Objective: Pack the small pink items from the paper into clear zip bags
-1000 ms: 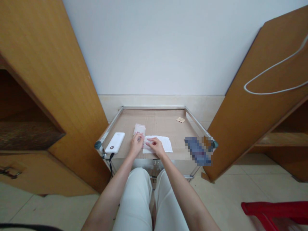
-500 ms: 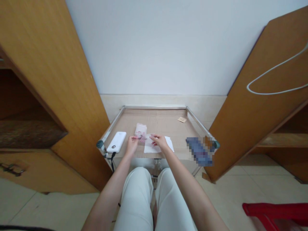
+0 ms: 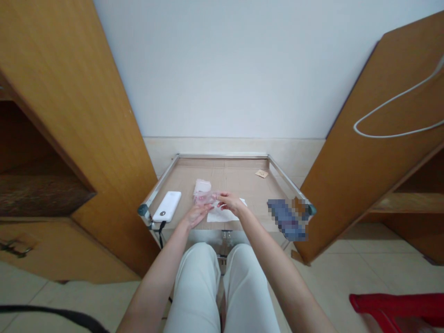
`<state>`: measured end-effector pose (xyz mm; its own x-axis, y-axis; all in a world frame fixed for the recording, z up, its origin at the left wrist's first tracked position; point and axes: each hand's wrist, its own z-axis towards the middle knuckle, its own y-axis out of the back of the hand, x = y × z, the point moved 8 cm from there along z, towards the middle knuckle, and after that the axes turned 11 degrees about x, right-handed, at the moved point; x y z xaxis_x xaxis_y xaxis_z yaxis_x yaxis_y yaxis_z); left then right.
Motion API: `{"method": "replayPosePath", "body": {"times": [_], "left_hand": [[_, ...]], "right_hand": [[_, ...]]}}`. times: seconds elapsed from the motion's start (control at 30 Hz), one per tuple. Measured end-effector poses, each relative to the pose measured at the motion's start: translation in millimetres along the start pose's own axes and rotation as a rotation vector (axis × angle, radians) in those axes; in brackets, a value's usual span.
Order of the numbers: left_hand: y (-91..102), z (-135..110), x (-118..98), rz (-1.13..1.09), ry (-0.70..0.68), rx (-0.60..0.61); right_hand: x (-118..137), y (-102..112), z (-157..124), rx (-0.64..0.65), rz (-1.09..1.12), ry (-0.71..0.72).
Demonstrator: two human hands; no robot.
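A small translucent pink plastic piece (image 3: pixel 205 199) sits between my hands, above the tray's surface. My right hand (image 3: pixel 231 203) reaches it from the right, its fingertips against it. My left hand (image 3: pixel 196 215) lies lower with its fingers stretched toward the piece, though the contact there is blurred. Behind them rests a whitish plastic packet (image 3: pixel 202 187). A sheet of white paper (image 3: pixel 225 215) lies partly under my right hand. Left of my left hand is a white power bank (image 3: pixel 167 206).
All this lies on a metal-railed tray (image 3: pixel 222 156) with a tan surface. A small tan card (image 3: pixel 262 174) lies at the back right, and a pixelated blue object (image 3: pixel 286 220) at the right. Wooden cabinet doors (image 3: pixel 69 138) flank the tray. A red crate (image 3: pixel 395 307) stands on the floor.
My left hand has turned and moved right, closer to my right hand. The pink piece now lies directly between my fingertips.
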<state>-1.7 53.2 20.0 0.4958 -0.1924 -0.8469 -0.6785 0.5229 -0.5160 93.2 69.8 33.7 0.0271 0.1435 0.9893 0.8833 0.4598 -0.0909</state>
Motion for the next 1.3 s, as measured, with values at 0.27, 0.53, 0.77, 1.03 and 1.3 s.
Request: {"method": "replayPosePath", "body": {"times": [0.27, 0.53, 0.77, 1.03, 1.3], "left_hand": [[5.2, 2.5, 1.5, -0.123, -0.122, -0.025], [-0.4, 2.2, -1.3, -0.121, -0.141, -0.054], [4.5, 2.5, 0.4, -0.129, -0.138, -0.110], [7.3, 2.7, -0.4, -0.114, -0.129, -0.105], [25.0, -0.8, -2.2, -0.125, -0.133, -0.167]], "right_hand": [[-9.7, 2.0, 1.9, 0.042, -0.005, -0.031], [-6.6, 1.0, -0.7, 0.052, -0.039, -0.035], [-9.9, 4.6, 0.4, 0.029, -0.061, -0.029], [-9.5, 5.8, 0.7, 0.016, -0.081, -0.016], [-1.1, 12.8, -1.8, -0.115, -0.006, 0.040]]}}
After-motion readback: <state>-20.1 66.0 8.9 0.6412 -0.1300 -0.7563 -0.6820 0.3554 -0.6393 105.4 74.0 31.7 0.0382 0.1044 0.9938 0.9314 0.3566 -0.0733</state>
